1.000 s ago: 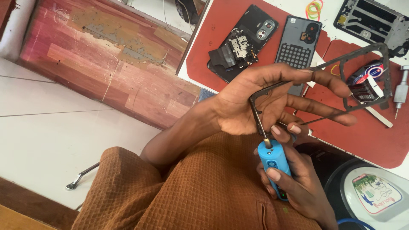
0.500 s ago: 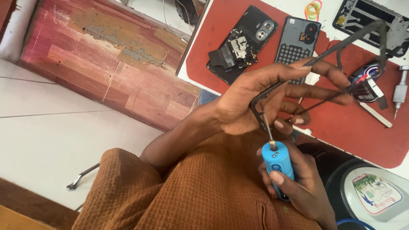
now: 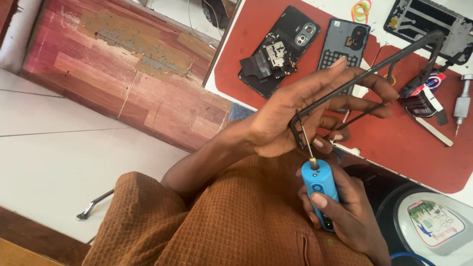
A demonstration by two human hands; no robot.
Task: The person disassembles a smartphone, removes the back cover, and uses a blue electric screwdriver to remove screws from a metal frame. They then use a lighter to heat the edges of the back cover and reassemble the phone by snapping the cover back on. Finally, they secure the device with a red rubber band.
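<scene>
My left hand (image 3: 295,118) holds a thin black phone frame (image 3: 374,69) by its lower corner, tilted up over the red mat (image 3: 394,152). My right hand (image 3: 352,221) grips a blue electric screwdriver (image 3: 320,189). Its thin bit points up and touches the corner of the frame near my left palm. My thumb lies along the screwdriver's body. A brown knitted sleeve covers my left arm.
On the red mat lie an opened black phone (image 3: 276,54), a grey back cover (image 3: 345,44), another dark chassis (image 3: 433,24) and a metal screwdriver (image 3: 462,103). A white round device (image 3: 433,221) sits at the lower right. Tweezers (image 3: 93,207) lie on the tiled floor beside a reddish wooden panel (image 3: 123,74).
The far end of the black frame has swung upward in my left hand. The blue screwdriver has drawn back slightly, so more of its bit shows.
</scene>
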